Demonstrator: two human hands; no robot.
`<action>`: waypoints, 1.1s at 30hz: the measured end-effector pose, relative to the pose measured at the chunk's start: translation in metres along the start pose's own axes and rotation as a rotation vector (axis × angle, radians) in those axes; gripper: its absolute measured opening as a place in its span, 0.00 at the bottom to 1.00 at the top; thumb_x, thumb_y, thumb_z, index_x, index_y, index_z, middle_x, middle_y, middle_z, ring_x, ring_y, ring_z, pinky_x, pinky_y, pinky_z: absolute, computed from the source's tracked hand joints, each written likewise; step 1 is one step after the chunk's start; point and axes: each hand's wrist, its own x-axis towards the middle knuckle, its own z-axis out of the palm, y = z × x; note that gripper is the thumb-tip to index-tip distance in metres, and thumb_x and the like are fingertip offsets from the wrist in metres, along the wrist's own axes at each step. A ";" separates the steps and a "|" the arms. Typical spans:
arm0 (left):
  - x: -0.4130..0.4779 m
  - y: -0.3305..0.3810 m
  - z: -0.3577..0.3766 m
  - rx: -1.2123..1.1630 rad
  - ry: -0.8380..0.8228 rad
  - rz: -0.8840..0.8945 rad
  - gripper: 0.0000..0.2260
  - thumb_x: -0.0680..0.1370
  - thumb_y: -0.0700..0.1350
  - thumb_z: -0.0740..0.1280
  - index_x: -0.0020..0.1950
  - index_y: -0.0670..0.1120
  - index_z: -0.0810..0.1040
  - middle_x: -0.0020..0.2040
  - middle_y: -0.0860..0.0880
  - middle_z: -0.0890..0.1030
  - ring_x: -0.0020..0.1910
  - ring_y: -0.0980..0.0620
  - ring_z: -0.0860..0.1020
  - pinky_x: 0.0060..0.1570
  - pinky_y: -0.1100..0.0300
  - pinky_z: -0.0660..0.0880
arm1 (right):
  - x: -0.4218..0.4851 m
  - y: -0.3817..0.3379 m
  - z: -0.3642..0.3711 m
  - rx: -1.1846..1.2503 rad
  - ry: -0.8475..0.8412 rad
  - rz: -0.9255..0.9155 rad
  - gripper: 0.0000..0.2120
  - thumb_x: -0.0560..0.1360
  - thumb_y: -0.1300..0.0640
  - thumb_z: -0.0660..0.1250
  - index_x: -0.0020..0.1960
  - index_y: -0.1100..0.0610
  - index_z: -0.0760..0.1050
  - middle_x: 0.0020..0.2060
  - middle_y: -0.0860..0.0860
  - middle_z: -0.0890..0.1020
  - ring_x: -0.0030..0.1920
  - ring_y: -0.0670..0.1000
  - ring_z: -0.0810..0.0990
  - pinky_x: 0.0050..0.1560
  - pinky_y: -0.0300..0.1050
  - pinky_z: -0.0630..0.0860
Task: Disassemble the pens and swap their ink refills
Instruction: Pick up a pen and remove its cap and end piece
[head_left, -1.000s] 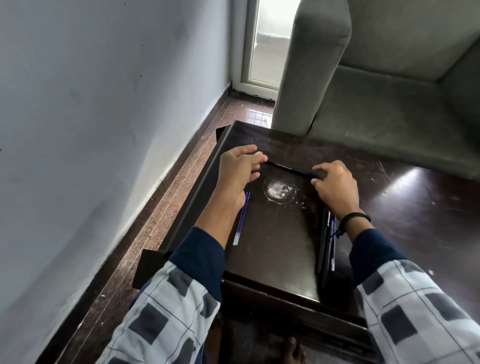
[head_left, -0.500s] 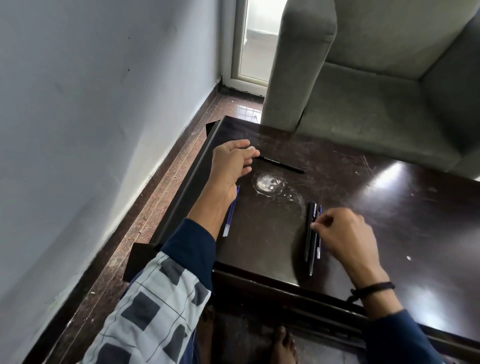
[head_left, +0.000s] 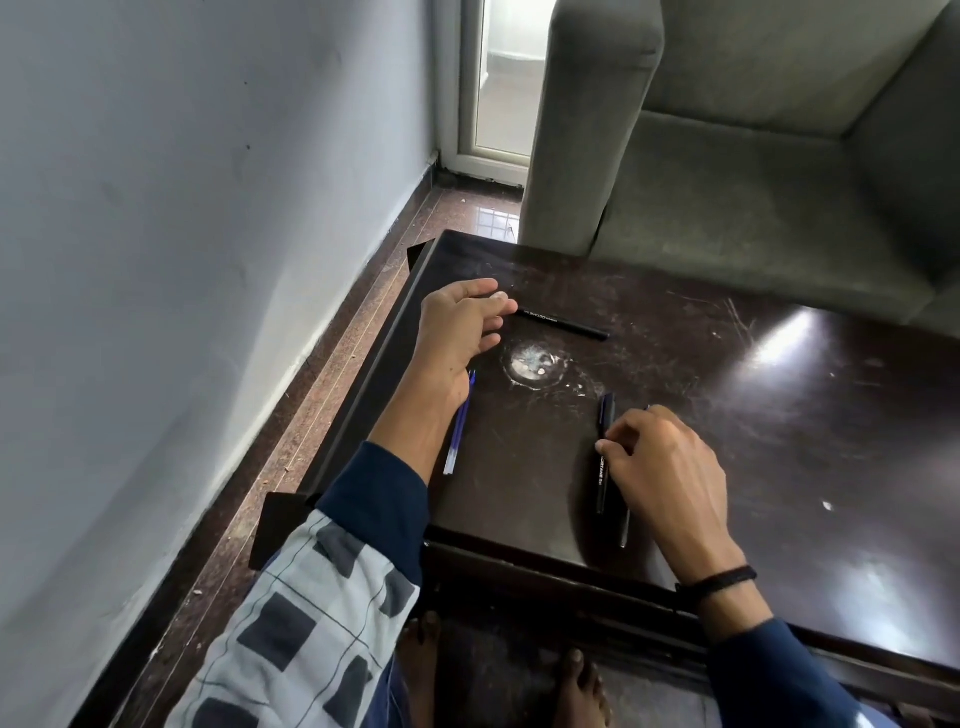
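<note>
The right grip (head_left: 660, 467) was curled on a pen (head_left: 601, 486) under its fingertips, long axis parallel to the forearm. A second pen (head_left: 566, 325) extended rightward from the left grip (head_left: 462, 327); whether that grip held it could not be determined.

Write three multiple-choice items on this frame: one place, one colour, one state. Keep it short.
1. The refill lies: A in a cup; B by the left hand; C in a drawer.
2. The wristband is: A black; B red; C white.
3. The far pen is: A upright; B lifted in the air; C flat on the table.
Answers: 1 B, it runs beside that wrist; 2 A, the band is plainly black; 3 C, its whole length rests on the top.
</note>
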 end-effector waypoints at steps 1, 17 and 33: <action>0.000 0.000 0.000 0.000 -0.002 0.000 0.11 0.81 0.41 0.69 0.64 0.46 0.80 0.48 0.50 0.88 0.53 0.52 0.84 0.51 0.60 0.81 | 0.000 -0.001 0.000 -0.001 0.007 -0.008 0.04 0.78 0.51 0.72 0.47 0.51 0.82 0.46 0.45 0.79 0.49 0.52 0.79 0.41 0.44 0.69; -0.009 -0.003 0.010 0.246 -0.165 -0.032 0.08 0.81 0.45 0.71 0.59 0.48 0.84 0.54 0.47 0.87 0.51 0.54 0.81 0.48 0.62 0.81 | 0.003 -0.021 0.006 0.294 -0.091 0.124 0.10 0.76 0.53 0.72 0.56 0.48 0.77 0.39 0.40 0.81 0.46 0.49 0.79 0.48 0.45 0.70; -0.017 -0.009 0.020 0.308 -0.370 -0.176 0.08 0.80 0.34 0.70 0.57 0.41 0.84 0.47 0.43 0.87 0.47 0.53 0.86 0.40 0.60 0.83 | 0.003 -0.024 0.008 0.676 0.029 -0.038 0.12 0.74 0.62 0.77 0.54 0.52 0.81 0.37 0.45 0.85 0.39 0.39 0.83 0.43 0.33 0.79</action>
